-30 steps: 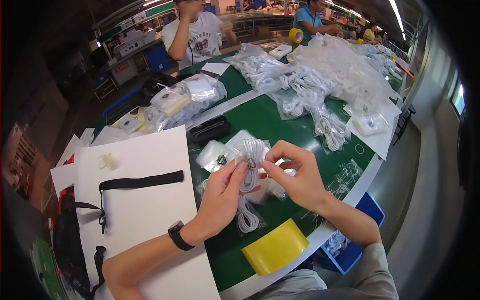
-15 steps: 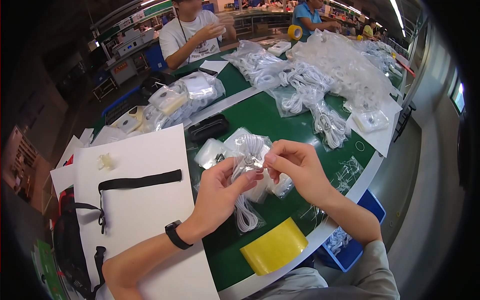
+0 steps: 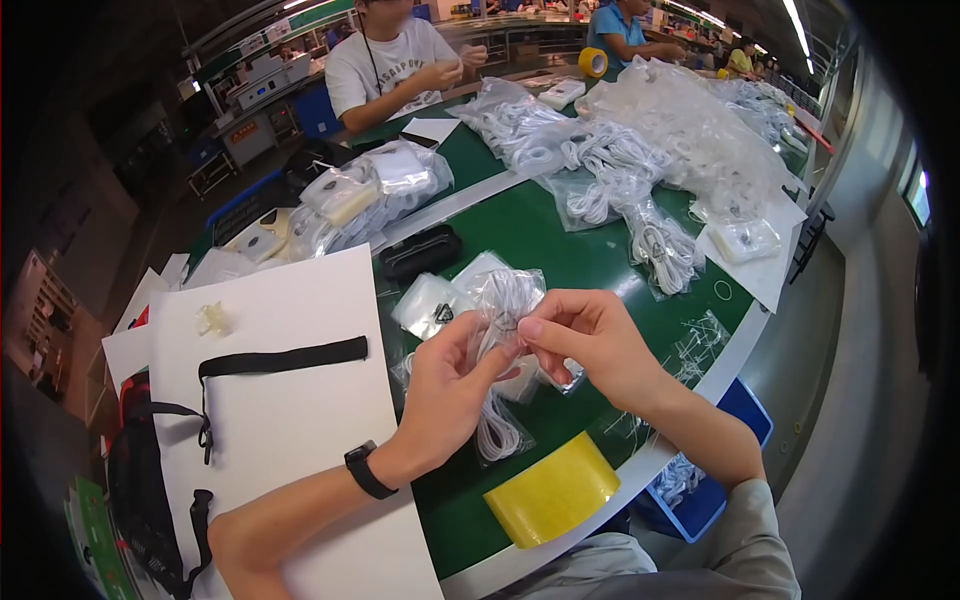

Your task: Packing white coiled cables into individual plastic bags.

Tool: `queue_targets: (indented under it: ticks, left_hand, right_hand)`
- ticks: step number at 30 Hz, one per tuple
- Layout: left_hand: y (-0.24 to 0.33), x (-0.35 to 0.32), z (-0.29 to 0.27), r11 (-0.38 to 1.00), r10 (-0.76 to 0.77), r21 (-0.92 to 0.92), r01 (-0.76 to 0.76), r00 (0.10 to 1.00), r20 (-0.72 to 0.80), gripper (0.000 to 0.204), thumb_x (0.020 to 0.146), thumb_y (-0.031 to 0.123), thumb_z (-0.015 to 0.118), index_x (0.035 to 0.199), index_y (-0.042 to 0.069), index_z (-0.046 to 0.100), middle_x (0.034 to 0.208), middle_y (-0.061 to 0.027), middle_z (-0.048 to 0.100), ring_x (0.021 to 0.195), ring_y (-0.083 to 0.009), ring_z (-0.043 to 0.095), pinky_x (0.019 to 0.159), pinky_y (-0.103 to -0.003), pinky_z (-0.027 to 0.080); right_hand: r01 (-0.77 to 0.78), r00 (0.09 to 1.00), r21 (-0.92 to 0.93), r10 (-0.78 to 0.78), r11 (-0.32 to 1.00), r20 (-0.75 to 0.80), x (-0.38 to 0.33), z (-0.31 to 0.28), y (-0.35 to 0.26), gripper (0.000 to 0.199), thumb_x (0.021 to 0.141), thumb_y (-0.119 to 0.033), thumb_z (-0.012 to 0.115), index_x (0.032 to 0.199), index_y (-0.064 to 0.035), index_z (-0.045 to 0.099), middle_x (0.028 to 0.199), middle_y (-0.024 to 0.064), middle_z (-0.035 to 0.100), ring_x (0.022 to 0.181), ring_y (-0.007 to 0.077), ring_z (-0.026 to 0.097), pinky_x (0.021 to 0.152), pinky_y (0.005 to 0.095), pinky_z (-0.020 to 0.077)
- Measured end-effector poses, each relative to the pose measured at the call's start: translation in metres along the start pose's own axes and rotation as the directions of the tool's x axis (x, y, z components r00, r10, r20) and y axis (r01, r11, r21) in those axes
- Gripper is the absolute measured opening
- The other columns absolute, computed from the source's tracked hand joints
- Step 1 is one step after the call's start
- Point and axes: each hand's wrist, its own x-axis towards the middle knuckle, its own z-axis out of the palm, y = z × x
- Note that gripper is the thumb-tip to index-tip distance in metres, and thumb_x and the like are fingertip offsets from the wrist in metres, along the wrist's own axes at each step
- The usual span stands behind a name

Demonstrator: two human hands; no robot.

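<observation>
A coiled bundle of white cable (image 3: 508, 292) stands between my hands above the green tabletop, with clear plastic around or behind it; I cannot tell which. My left hand (image 3: 445, 385) is closed round the bundle, its thumb pressed against the middle. With thumb and forefinger pinched at the bundle's middle, my right hand (image 3: 590, 340) touches it from the right; whatever is in the pinch is too small to make out. Below my hands lies another coiled cable (image 3: 498, 432) in a clear bag. Behind the bundle are flat clear plastic bags (image 3: 428, 305), partly hidden.
A wide yellow tape roll (image 3: 552, 490) lies at the near edge. Thin white strips (image 3: 700, 345) are scattered at right, above a blue bin (image 3: 745, 410). White board (image 3: 290, 430) covers the left. Bagged cables (image 3: 610, 165) and a black case (image 3: 420, 252) lie beyond. A co-worker (image 3: 385, 65) sits opposite.
My right fingertips have moved left and in against the middle of the cable bundle, closer to my left thumb. The co-worker opposite has lowered their hands.
</observation>
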Motion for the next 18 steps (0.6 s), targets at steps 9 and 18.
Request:
queue_targets:
  ticks: [9, 18]
  left_hand:
    - [-0.007, 0.0, -0.005, 0.998, 0.052, -0.049, -0.045, 0.987, 0.153, 0.037, 0.097, 0.009, 0.065, 0.133, 0.001, 0.056, 0.125, -0.0078, 0.064, 0.113, -0.0163, 0.063, 0.099, -0.038, 0.055]
    - [0.001, -0.004, -0.001, 0.995, -0.066, -0.07, 0.068, 0.997, 0.027, 0.027, 0.103, 0.021, 0.058, 0.113, -0.003, 0.065, 0.104, -0.0042, 0.065, 0.09, -0.0085, 0.063, 0.082, -0.026, 0.054]
  right_hand:
    - [0.114, 0.976, -0.37, -0.173, 0.922, -0.131, 0.003, 0.005, 0.014, 0.018, 0.094, -0.016, 0.071, 0.086, -0.0005, 0.066, 0.07, -0.002, 0.062, 0.064, 0.0001, 0.052, 0.054, 0.019, 0.0373]
    - [0.118, 0.971, -0.396, -0.189, 0.911, -0.144, 0.01, 0.001, 0.018, 0.02, 0.088, -0.011, 0.076, 0.08, -0.0013, 0.061, 0.076, -0.0034, 0.057, 0.069, 0.0011, 0.048, 0.06, 0.0208, 0.0373]
